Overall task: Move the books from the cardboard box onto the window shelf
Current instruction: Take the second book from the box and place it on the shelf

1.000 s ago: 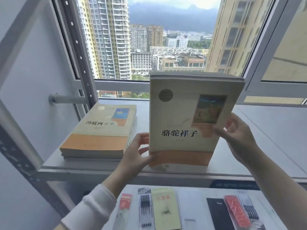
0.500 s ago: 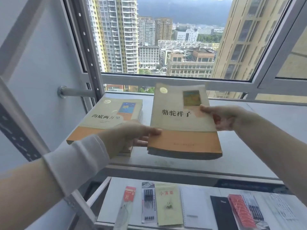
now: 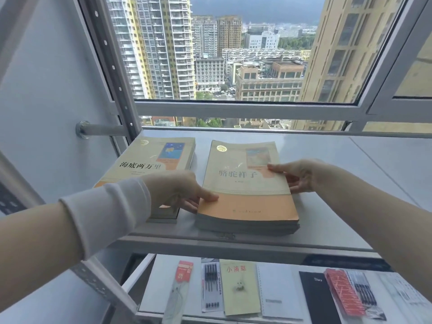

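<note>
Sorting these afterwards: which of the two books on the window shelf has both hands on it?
The right-hand book, its cover picture a pale orange scene; left hand and right hand hold its edges. The left-hand book has a blue picture.

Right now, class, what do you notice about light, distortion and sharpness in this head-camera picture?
Head view: daylight from the window lights the scene evenly; soft glare washes the right book cover; wide-angle distortion bows the window frame and stretches the forearms; the stationery on the lower shelf smears toward the right corner.
</note>
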